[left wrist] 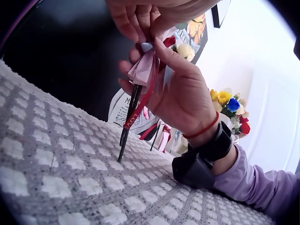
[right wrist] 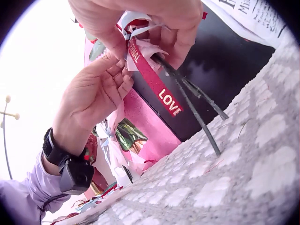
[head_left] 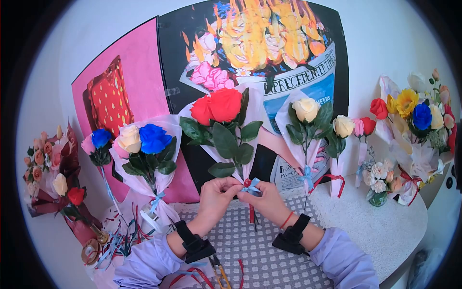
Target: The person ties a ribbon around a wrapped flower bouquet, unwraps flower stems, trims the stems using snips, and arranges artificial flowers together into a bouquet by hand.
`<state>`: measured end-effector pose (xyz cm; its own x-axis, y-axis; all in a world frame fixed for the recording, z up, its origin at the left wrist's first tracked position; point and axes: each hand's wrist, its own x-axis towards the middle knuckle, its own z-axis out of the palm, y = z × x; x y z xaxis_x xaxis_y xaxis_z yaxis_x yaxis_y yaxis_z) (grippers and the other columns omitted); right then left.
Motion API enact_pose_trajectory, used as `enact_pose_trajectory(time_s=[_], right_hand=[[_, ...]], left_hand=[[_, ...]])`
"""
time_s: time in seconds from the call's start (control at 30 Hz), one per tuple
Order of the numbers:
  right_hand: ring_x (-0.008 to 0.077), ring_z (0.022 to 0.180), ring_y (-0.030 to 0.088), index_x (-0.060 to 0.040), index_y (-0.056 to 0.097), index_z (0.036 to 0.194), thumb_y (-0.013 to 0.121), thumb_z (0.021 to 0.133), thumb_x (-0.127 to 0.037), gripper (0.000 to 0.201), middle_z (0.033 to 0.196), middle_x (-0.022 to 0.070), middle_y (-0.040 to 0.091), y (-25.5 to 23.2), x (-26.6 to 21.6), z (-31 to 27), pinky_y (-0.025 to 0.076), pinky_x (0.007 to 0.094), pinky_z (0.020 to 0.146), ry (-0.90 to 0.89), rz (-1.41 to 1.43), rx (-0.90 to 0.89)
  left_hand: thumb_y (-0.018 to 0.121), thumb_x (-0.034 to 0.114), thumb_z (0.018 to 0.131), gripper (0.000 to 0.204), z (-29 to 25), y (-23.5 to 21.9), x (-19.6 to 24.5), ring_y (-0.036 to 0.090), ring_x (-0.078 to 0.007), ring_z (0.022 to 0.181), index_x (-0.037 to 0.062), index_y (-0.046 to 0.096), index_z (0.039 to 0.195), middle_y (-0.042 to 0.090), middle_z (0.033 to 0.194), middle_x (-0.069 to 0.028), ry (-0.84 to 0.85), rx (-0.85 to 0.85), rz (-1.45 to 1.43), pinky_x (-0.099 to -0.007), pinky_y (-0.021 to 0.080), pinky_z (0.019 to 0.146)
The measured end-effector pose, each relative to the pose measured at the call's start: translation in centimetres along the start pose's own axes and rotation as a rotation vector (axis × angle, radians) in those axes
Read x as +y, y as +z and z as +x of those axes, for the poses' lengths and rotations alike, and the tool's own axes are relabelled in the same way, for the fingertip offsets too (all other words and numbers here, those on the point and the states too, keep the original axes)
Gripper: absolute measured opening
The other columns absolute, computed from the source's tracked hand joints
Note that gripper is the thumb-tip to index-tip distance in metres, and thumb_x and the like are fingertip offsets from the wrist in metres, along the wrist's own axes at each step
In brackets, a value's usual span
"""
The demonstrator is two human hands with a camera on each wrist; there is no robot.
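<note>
Both hands meet at the neck of a bouquet of red roses (head_left: 219, 106) wrapped in pale pink paper, upright over the table. The left hand (head_left: 216, 195) pinches the light blue ribbon (left wrist: 146, 46) at the tie with its thumb and fingertips. Around the gathered paper (right wrist: 149, 49), the right hand (head_left: 267, 202) curls its fingers, its thumb at the blue loops. A red ribbon (right wrist: 157, 89) lettered "LOVE" hangs from the tie. Dark stems (right wrist: 199, 110) stick out below the paper, close over the checked cloth (head_left: 284, 250).
Wrapped blue and cream roses (head_left: 154, 138) stand left, and cream rose bouquets (head_left: 305, 111) stand right. Larger bouquets flank the table at both sides. Loose ribbons (head_left: 120, 248) and a ribbon spool (head_left: 90, 252) lie front left. Yellow-handled scissors (head_left: 220, 274) lie near the front edge.
</note>
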<state>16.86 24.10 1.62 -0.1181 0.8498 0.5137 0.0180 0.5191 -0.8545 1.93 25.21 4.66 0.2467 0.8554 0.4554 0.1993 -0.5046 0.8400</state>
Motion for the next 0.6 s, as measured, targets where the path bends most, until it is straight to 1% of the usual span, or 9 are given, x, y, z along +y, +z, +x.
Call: enact_pose_trajectory(time_s=[0.03,0.07,0.13,0.23,0.3,0.43,0.5,0.53,0.6], right_hand=[[0.0031,0.056,0.045,0.0012,0.062,0.082,0.063,0.077,-0.016,0.018,0.064,-0.0021,0.055,0.1,0.3,0.0,0.037,0.0204,0.050,0.034,0.060,0.006],[0.0031,0.056,0.045,0.0012,0.062,0.082,0.063,0.077,-0.016,0.018,0.064,-0.0021,0.055,0.1,0.5,0.0,0.037,0.0204,0.050,0.034,0.061,0.007],[0.0027,0.056,0.045,0.0012,0.062,0.078,0.063,0.077,-0.014,0.015,0.064,-0.0025,0.055,0.2,0.6,-0.1,0.036,0.0201,0.050,0.089,0.199,0.017],[0.0029,0.056,0.046,0.0011,0.063,0.078,0.064,0.076,-0.011,0.013,0.064,-0.0020,0.056,0.1,0.3,-0.1,0.037,0.0204,0.050,0.092,0.142,0.024],[0.0031,0.056,0.046,0.0013,0.063,0.078,0.064,0.075,-0.010,0.012,0.064,-0.0015,0.057,0.0,-0.2,-0.1,0.037,0.0206,0.049,0.103,0.124,0.026],[0.0035,0.056,0.046,0.0015,0.064,0.078,0.065,0.073,-0.008,0.010,0.064,-0.0008,0.058,0.0,0.1,-0.1,0.037,0.0209,0.049,0.120,0.129,0.050],[0.0037,0.056,0.046,0.0016,0.064,0.077,0.065,0.073,-0.007,0.010,0.064,-0.0006,0.058,-0.1,-0.2,-0.1,0.037,0.0210,0.049,0.131,0.127,0.056],[0.0039,0.055,0.047,0.0017,0.064,0.076,0.065,0.073,-0.007,0.009,0.064,-0.0005,0.058,-0.1,-0.3,-0.1,0.037,0.0211,0.049,0.141,0.125,0.060],[0.0040,0.055,0.047,0.0019,0.064,0.076,0.065,0.073,-0.007,0.009,0.064,-0.0004,0.058,-0.2,-0.5,-0.2,0.037,0.0212,0.049,0.158,0.107,0.061]], left_hand=[[0.060,0.005,0.079,0.005,-0.1,0.1,0.2,0.051,-0.0014,0.061,0.0013,0.064,0.081,0.061,0.070,0.0011,-0.001,-0.002,0.000,-0.0171,0.040,0.055],[0.060,0.004,0.079,0.006,-0.1,0.1,0.4,0.052,-0.0021,0.061,0.0004,0.064,0.080,0.061,0.069,0.0005,0.033,-0.002,0.031,-0.0174,0.040,0.056],[0.061,0.004,0.079,0.006,0.0,0.1,0.5,0.052,-0.0028,0.062,-0.0004,0.064,0.080,0.061,0.069,-0.0002,0.068,-0.003,0.063,-0.0177,0.041,0.057],[0.061,0.003,0.078,0.007,0.0,0.1,0.6,0.052,-0.0037,0.061,-0.0016,0.065,0.080,0.061,0.069,-0.0007,0.087,-0.009,0.075,-0.0182,0.042,0.059],[0.061,0.002,0.077,0.007,0.0,0.3,0.9,0.052,-0.0041,0.061,-0.0024,0.065,0.079,0.062,0.069,-0.0003,0.120,0.041,0.145,-0.0186,0.042,0.058],[0.062,0.003,0.076,0.007,0.0,0.6,1.0,0.053,-0.0049,0.060,-0.0028,0.065,0.078,0.062,0.068,-0.0017,0.145,0.061,0.160,-0.0197,0.042,0.057],[0.063,0.005,0.074,0.007,-0.1,0.8,1.6,0.053,-0.0066,0.058,-0.0023,0.065,0.076,0.062,0.067,-0.0040,0.266,0.133,0.370,-0.0206,0.043,0.056],[0.063,0.005,0.074,0.007,-0.1,1.0,1.7,0.053,-0.0066,0.058,-0.0023,0.065,0.076,0.062,0.067,-0.0040,0.265,0.132,0.370,-0.0206,0.043,0.056],[0.064,0.005,0.073,0.007,-0.1,1.3,1.9,0.054,-0.0075,0.060,-0.0009,0.065,0.074,0.060,0.064,-0.0052,0.281,0.207,0.367,-0.0215,0.043,0.058]])
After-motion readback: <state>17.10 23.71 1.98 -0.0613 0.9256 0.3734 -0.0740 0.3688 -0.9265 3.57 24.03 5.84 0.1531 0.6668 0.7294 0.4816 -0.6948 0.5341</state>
